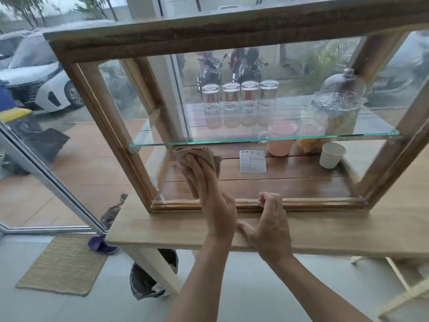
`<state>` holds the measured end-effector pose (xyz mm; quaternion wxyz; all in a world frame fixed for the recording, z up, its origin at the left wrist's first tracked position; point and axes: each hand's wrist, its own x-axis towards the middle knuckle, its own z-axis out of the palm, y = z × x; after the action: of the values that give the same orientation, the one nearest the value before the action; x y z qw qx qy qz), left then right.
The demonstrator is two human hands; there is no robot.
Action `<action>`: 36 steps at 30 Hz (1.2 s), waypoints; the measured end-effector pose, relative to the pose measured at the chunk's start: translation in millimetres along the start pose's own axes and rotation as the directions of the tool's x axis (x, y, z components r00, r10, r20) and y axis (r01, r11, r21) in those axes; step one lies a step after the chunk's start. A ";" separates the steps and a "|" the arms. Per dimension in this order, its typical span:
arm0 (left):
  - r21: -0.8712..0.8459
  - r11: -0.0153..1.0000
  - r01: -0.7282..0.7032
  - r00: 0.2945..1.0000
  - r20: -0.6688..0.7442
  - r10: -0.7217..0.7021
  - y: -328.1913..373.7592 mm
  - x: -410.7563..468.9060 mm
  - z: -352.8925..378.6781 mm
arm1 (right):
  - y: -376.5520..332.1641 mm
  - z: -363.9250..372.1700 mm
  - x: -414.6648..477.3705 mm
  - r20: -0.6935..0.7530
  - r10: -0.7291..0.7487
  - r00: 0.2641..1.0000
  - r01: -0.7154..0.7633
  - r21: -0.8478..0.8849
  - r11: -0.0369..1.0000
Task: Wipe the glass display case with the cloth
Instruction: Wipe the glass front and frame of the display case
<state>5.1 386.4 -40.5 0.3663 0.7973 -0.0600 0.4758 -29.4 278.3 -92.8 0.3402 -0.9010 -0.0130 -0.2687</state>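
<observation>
A wooden-framed glass display case point(102, 117) stands on a light wooden table point(348, 231), with a glass shelf point(209, 141) across its middle. My left hand point(209, 189) presses a crumpled beige cloth point(190, 156) against the lower left part of the front, just under the shelf. My palm hides part of the cloth. My right hand point(269, 228) rests on the table at the case's bottom rail, its fingers curled against the rail and holding nothing.
On the shelf stand several upturned glasses point(231, 105) and a domed jar point(336, 112). Below are a pink mug point(281, 138), a paper cup point(332, 155) and a printed card point(252, 161). Under the table is a bin point(148, 280); a woven mat point(62, 263) lies at the left.
</observation>
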 end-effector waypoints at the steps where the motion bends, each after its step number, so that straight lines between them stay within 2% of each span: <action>1: -0.015 0.992 -0.124 0.991 0.038 0.125 5.8 11.9 0.7 | -2.2 1.4 1.2 -0.017 0.013 1.000 -0.013 -0.002 1.000; 3: -0.028 0.932 -0.361 0.931 0.059 0.362 2.3 51.8 -2.9 | -5.3 3.9 2.1 -0.041 0.039 0.998 -0.039 -0.002 0.999; 5: 0.046 0.893 -0.448 0.894 0.031 0.447 -11.9 83.5 -13.9 | -4.9 5.8 1.1 -0.042 0.034 0.999 -0.035 -0.004 0.999; 8: 0.076 0.948 -0.308 0.950 -0.032 0.311 -35.2 62.0 -21.6 | -2.4 4.7 -0.9 -0.037 -0.003 0.999 0.003 -0.017 1.000; 9: 0.081 0.963 -0.257 0.966 0.001 0.258 -36.7 41.1 -17.5 | -1.9 4.3 -0.7 -0.037 -0.014 0.999 0.013 -0.027 1.000; 10: 0.087 0.958 -0.272 0.961 0.068 0.267 -34.2 21.3 -10.9 | -1.9 4.5 -0.6 -0.035 -0.020 0.999 0.018 -0.037 0.999; 12: 0.071 0.883 -0.465 0.872 0.212 0.442 -23.1 6.6 2.3 | -2.1 6.0 0.3 -0.038 -0.026 0.999 0.023 -0.057 0.998; 14: 0.043 0.783 -0.620 0.767 0.246 0.593 -16.0 37.5 3.3 | -2.0 6.9 0.3 -0.039 -0.021 0.999 0.019 -0.056 0.998; 15: 0.064 0.752 -0.656 0.742 0.235 0.627 -16.8 57.2 -2.6 | -1.7 6.9 0.3 -0.034 -0.013 0.999 0.011 -0.053 0.999; 16: 0.093 0.743 -0.662 0.744 0.201 0.638 -22.7 71.7 -9.7 | -1.3 7.0 0.2 -0.030 -0.003 1.000 0.002 -0.053 0.999; 19: 0.120 0.852 -0.510 0.860 0.114 0.498 -55.0 65.2 -24.8 | -3.3 6.5 -0.4 -0.023 0.009 1.000 -0.010 -0.067 0.998; 20: 0.137 0.884 -0.447 0.893 0.120 0.433 -59.3 47.8 -24.2 | -3.9 6.0 0.1 -0.030 0.008 1.000 -0.010 -0.074 0.997; 21: 0.145 0.889 -0.434 0.896 0.173 0.409 -58.9 28.2 -19.7 | -4.9 5.6 0.3 -0.032 0.009 0.999 -0.012 -0.076 0.997; 23: 0.108 0.823 -0.558 0.811 0.279 0.514 -47.0 5.5 -4.7 | -5.4 6.1 0.5 -0.029 0.012 1.000 -0.015 -0.080 0.997; 25: 0.055 0.741 -0.670 0.717 0.306 0.626 -27.0 32.1 -0.1 | -5.1 6.5 0.6 -0.025 0.016 1.000 -0.018 -0.079 0.997; 26: 0.065 0.716 -0.695 0.699 0.292 0.653 -22.4 55.2 -5.0 | -4.7 6.2 0.5 -0.022 0.016 1.000 -0.017 -0.077 0.997; 27: 0.096 0.701 -0.706 0.700 0.239 0.673 -23.0 76.3 -13.3 | -4.0 6.4 0.6 -0.022 0.013 1.000 -0.015 -0.076 0.997; 29: 0.134 0.772 -0.621 0.784 0.134 0.607 -43.0 97.8 -28.7 | -3.2 7.5 0.2 -0.021 0.004 1.000 -0.006 -0.074 0.997; 31: 0.159 0.895 -0.417 0.907 0.016 0.420 -50.0 79.6 -33.5 | -3.6 7.4 0.1 -0.030 -0.002 1.000 -0.001 -0.072 0.997; 32: 0.166 0.930 -0.327 0.944 0.012 0.330 -43.9 62.0 -27.6 | -3.5 7.5 0.5 -0.035 -0.003 0.999 0.001 -0.070 0.998; 33: 0.167 0.936 -0.309 0.951 0.049 0.305 -34.4 45.4 -18.4 | -3.8 8.3 0.2 -0.030 -0.002 1.000 0.000 -0.068 0.998; 36: 0.101 0.878 -0.468 0.882 0.107 0.458 0.2 51.1 0.6 | -2.4 9.7 0.0 -0.035 -0.012 0.999 0.010 -0.078 0.997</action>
<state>33.0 398.8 0.4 0.1891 0.7993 -0.2342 0.5202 -25.3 286.1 -97.4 0.3036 -0.9086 -0.0014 -0.2870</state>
